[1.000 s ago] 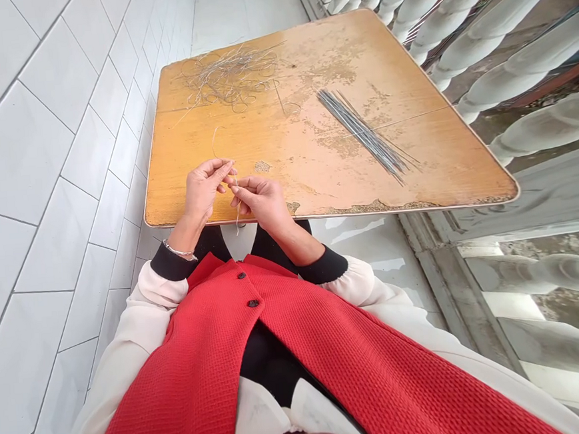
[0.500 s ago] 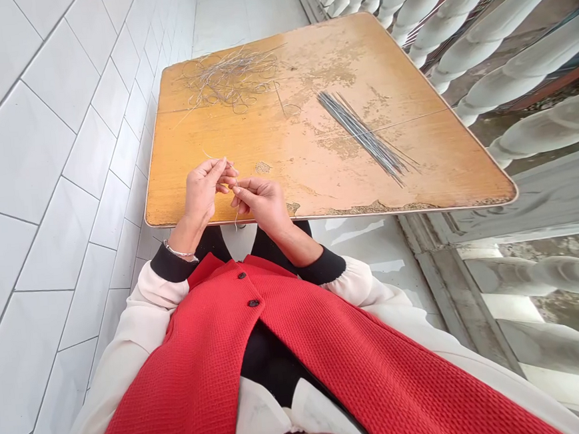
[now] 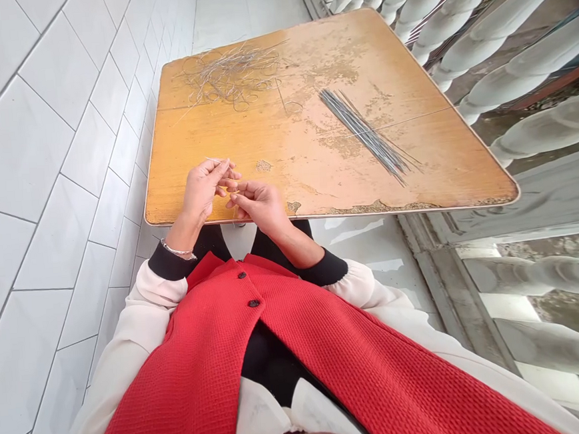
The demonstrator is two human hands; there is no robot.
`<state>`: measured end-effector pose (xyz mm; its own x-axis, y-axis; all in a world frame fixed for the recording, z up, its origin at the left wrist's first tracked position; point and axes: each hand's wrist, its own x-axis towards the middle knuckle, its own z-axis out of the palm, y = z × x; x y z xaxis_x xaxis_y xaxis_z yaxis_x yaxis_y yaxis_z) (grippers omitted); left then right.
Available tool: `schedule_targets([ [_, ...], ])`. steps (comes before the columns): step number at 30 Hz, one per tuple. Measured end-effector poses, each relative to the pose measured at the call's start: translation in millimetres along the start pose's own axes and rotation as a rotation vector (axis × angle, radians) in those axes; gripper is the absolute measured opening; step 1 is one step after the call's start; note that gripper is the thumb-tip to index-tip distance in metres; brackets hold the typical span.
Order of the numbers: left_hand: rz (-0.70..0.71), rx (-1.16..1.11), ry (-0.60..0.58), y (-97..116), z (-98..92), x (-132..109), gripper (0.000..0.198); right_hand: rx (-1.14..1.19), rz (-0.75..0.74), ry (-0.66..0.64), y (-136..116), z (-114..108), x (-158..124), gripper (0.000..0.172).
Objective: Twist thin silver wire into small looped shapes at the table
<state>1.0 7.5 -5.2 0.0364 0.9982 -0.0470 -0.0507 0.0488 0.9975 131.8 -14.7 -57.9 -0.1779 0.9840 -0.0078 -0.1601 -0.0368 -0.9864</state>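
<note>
Nearest the camera: seated person's red waffle-knit waistcoat (image 3: 262, 379) over a cream blouse with black cuffs; a metal bracelet (image 3: 178, 250) circles the left wrist. Both forearms angle inward, and the hands sit just over the near edge of the table.

The left hand (image 3: 201, 196) pinches a thin wire (image 3: 235, 211) between thumb and fingertips, with one end projecting up and left from the pinch and the other hanging below the hands. The right hand (image 3: 261, 206) is curled beside it, fingertips at the wire, touching the left fingers or nearly so. Whether they are clamped on the wire cannot be told; the fingers hide the contact.

Handling estimate: the wire is very light and springy, and thin enough to slip, so a fingertip pinch close to the working point seems best.

Farther out, on the worn, peeling wooden tabletop (image 3: 213, 136), lies a loose tangle of looped wire (image 3: 231, 74) near the far left corner. A bundle of straight metal rods (image 3: 368, 134) lies to the right. Beyond stand a white tiled wall (image 3: 29, 164) on the left and white balusters (image 3: 475, 22) on the right.
</note>
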Motion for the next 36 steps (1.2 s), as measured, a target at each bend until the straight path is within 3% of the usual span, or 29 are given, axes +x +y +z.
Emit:
schedule_targets([
  [3, -0.001, 0.005, 0.013, -0.2, -0.2, 0.8, 0.025, 0.015, 0.039, -0.023, 1.3, -1.9, -2.5, 0.032],
  [7, 0.000, 0.011, 0.023, -0.8, -1.1, 0.8, 0.028, -0.070, -0.021, -0.025, 2.5, -5.7, -4.1, 0.024],
  [18, -0.015, 0.046, -0.018, 0.9, -4.7, -2.9, 0.031, -0.763, -0.492, -0.050, -7.5, -24.6, -3.3, 0.036],
  [27, -0.014, 0.077, -0.067, 0.7, -6.0, -5.3, 0.032, -1.248, -0.720, -0.032, -15.8, -33.0, 1.0, 0.041],
  [32, -0.017, 0.082, -0.079, 0.2, -7.9, -4.9, 0.030, -1.342, -0.786, -0.018, -15.1, -36.3, 2.2, 0.040],
  [36, -0.010, 0.069, -0.016, 2.0, -8.2, -4.2, 0.031, -1.270, -0.754, 0.019, -14.7, -38.7, 1.4, 0.038],
])
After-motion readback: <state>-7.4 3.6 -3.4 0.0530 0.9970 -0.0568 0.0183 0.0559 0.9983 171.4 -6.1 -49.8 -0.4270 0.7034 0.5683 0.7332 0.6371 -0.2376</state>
